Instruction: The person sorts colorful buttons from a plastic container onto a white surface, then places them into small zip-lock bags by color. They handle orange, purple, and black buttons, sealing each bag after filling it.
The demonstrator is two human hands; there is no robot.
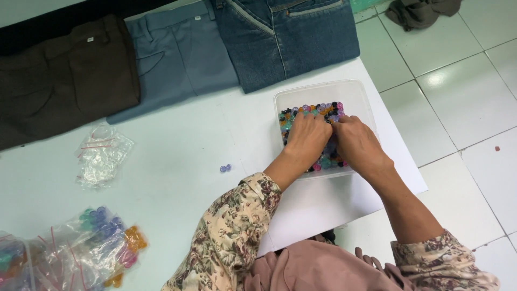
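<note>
- We look down on a white tabletop (177, 178) set over a floor of pale glossy tiles (463, 91), which shows along the right side past the tabletop's right edge.
- Along the far edge of the tabletop lie three folded pairs of trousers side by side: a dark brown pair (59, 75) toward the far left corner, a grey-blue pair (177, 59) in the middle, and blue jeans (291, 37) on the right.
- A crumpled dark cloth (423, 12) lies on the tiles beyond the far right corner.
- Near the right edge of the tabletop stands a clear plastic tray (355, 94) filled with small coloured beads (312, 110): purple, teal, orange, black and pink.
- Our left hand (307, 139) and our right hand (356, 143) both rest inside the tray on the beads, palms down, fingers bent, with the fingertips meeting at the far side of the heap.
- We cannot tell whether either hand pinches a bead, since the fingertips are hidden among them.
- Both forearms wear floral sleeves (237, 231) that come in from the near edge.
- Two loose bluish beads (225, 168) lie on the bare tabletop, to the left of the tray and well apart from it.
- An empty-looking clear zip bag (99, 156) lies toward the left edge.
- At the near left corner sit clear bags of sorted beads (102, 237), blue, orange and pink.
</note>
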